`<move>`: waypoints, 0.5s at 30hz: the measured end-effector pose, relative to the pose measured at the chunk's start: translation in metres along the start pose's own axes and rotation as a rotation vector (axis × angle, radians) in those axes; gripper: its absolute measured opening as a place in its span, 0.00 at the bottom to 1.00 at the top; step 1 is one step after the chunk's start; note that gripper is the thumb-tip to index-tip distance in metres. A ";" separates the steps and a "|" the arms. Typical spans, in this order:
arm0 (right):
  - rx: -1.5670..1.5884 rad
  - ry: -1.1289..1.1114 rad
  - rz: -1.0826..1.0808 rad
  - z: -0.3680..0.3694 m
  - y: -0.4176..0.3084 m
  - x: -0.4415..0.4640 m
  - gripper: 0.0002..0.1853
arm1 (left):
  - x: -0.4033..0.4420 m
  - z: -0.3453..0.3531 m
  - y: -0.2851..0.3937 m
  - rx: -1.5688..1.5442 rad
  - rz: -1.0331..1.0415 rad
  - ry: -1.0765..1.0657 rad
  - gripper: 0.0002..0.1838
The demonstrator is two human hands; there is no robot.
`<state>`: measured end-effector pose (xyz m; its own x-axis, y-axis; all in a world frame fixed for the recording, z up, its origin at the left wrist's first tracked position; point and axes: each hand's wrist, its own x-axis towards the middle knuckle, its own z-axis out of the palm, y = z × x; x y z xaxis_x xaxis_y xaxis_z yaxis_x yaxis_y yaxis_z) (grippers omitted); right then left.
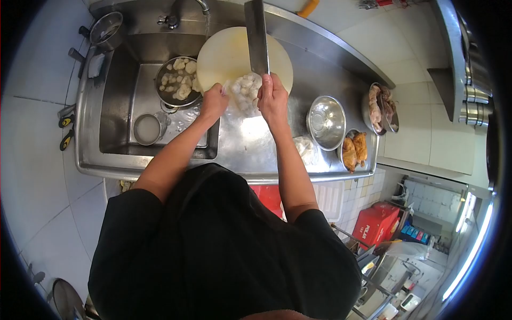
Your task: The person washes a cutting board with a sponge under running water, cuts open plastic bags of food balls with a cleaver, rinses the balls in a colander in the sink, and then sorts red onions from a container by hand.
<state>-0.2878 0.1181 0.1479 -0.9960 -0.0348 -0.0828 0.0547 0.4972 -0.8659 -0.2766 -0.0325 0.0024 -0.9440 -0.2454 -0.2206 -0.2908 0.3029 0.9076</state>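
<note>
My right hand [273, 98] is wrapped round the handle of a cleaver [256, 37], whose wide blade points away from me over the round white cutting board [221, 50]. My left hand [214, 102] is closed in a pinch on the edge of a clear plastic bag [228, 89]. Whitish lumps [247, 92] fill the bag, which lies between my hands at the board's near edge. Left of the board, a pot [158, 85] in the sink holds pale chunks in water, perhaps cauliflower.
Water runs from a faucet [202, 6] behind the board. A small bowl [147, 129] sits in the sink [120, 106]. On the right of the steel counter are a metal bowl [326, 122], another plastic bag [304, 148], browned meat [354, 149] and a bowl of pale meat [376, 109].
</note>
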 end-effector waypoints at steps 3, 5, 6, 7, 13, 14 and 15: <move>-0.071 0.008 -0.081 0.008 0.018 0.002 0.19 | 0.001 0.005 -0.011 -0.004 0.068 0.055 0.09; -0.267 -0.008 -0.149 0.026 0.048 0.007 0.19 | -0.008 -0.004 0.006 -0.074 -0.011 0.019 0.08; -0.406 -0.028 -0.173 0.036 0.064 0.008 0.18 | -0.012 -0.008 0.012 -0.109 -0.050 0.000 0.07; -0.544 -0.046 -0.194 0.041 0.072 0.007 0.18 | -0.012 -0.003 0.001 -0.054 -0.024 0.010 0.07; 0.079 0.078 -0.026 -0.012 0.033 0.021 0.21 | -0.006 0.001 -0.012 -0.039 -0.001 0.055 0.08; 0.136 0.101 -0.005 -0.022 0.033 0.023 0.22 | -0.002 0.004 -0.015 -0.006 0.005 0.062 0.09; 0.152 0.101 0.047 -0.030 0.034 0.022 0.22 | 0.000 0.003 -0.010 0.026 0.009 0.072 0.10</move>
<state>-0.3097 0.1604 0.1310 -0.9938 0.0767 -0.0810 0.1034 0.3595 -0.9274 -0.2742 -0.0326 -0.0077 -0.9332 -0.3078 -0.1855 -0.2872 0.3285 0.8998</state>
